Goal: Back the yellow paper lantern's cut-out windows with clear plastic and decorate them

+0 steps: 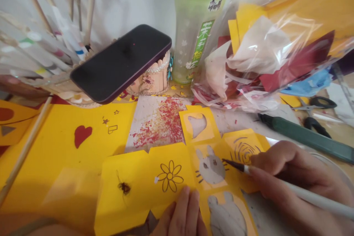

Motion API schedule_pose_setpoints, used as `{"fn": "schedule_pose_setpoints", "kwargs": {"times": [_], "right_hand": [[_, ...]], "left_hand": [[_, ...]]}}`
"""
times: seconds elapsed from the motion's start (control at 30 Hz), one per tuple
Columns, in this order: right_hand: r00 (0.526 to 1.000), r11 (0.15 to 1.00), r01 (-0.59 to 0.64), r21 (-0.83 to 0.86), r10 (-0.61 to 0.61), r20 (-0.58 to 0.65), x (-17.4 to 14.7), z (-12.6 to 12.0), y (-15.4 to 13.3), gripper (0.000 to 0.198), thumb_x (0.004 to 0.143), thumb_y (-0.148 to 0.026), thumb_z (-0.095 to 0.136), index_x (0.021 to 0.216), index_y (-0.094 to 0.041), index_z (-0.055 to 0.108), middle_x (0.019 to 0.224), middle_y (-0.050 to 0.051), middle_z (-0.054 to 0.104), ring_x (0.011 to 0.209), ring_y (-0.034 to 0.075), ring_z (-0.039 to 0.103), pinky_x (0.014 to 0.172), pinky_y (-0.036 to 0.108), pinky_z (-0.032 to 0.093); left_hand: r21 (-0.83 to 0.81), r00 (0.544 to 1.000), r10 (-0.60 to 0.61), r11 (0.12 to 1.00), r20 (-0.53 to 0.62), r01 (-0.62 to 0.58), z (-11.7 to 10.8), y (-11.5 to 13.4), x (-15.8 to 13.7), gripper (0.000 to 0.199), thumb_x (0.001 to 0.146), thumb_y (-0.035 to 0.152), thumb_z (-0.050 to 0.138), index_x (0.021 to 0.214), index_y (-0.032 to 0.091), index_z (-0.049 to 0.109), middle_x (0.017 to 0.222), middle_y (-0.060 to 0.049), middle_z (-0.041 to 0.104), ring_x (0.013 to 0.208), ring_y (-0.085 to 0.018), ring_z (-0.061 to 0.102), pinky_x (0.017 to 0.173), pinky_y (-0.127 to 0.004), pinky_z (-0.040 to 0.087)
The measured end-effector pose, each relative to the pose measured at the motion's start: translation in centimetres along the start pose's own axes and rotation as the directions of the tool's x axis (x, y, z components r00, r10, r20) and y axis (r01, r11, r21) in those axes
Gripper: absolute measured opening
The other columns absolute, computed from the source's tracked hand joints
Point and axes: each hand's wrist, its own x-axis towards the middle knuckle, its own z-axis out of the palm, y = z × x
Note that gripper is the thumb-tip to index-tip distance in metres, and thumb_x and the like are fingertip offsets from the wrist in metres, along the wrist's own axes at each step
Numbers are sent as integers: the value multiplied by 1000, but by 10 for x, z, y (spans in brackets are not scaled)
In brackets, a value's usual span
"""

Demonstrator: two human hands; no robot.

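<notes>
My right hand [301, 184] is closed around a white-barrelled brush pen [309, 195]. Its dark tip meets the yellow card cutout [132, 166] beside the right whiskers of a rabbit-head shape [212, 167]. The cutout is a flat, unfolded piece with several square panels. My left hand [182, 214] rests on it, fingers laid flat below a drawn flower [169, 176]. Other panels carry a dark spidery mark [124, 188], a spiral of dashes [246, 151], and cut-out shapes backed with a clear film. The left palm is out of frame.
A phone [121, 62] leans on a stick-built holder [155, 77] of pens. Behind stand a green-capped bottle [199, 25] and a plastic bag of paper scraps [265, 55]. At right lie a dark green marker [312, 136] and scissors [322, 102]. A yellow sheet [61, 132] with a wooden stick [24, 151] lies left.
</notes>
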Motion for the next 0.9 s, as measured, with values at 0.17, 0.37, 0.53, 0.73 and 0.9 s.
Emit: {"fn": "schedule_pose_setpoints", "kwargs": {"times": [0.17,0.37,0.53,0.73,0.9], "right_hand": [[931,992,116,55,-128,342,4,-4,10,30,77,-30,59,58,-23,36,51,-6,38,46,11,35,40,22,28],[885,940,308,-147,-227,406,11,-7,10,29,82,-25,53,58,-22,36,52,-7,45,45,9,41,40,18,35],[880,921,355,-160,-271,389,11,-6,12,30,81,-29,57,58,-22,40,52,-6,49,46,9,44,41,18,39],[879,928,316,-198,-208,428,11,-9,15,31,82,-33,56,58,-22,41,54,-5,50,48,10,45,42,20,40],[884,933,290,-215,-174,435,10,-9,12,32,82,-35,55,57,-22,40,53,-4,49,49,11,45,42,22,38]], "left_hand": [[12,999,-32,999,-36,32,5,3,0,35,91,4,33,62,18,45,55,9,66,55,-6,62,49,-19,42],[16,996,-66,998,-64,67,7,6,0,34,90,3,36,61,18,45,56,8,65,58,-6,62,51,-20,42],[21,998,-37,999,-49,39,4,3,-2,33,90,4,35,62,18,45,59,7,66,63,-7,62,55,-21,42],[-7,997,81,997,-15,-81,1,-4,-6,26,89,10,41,65,18,49,66,6,68,70,-9,63,55,-20,43],[-9,996,91,996,9,-91,1,-5,-8,19,84,20,55,66,18,49,68,4,68,71,-9,63,53,-18,43]]}}
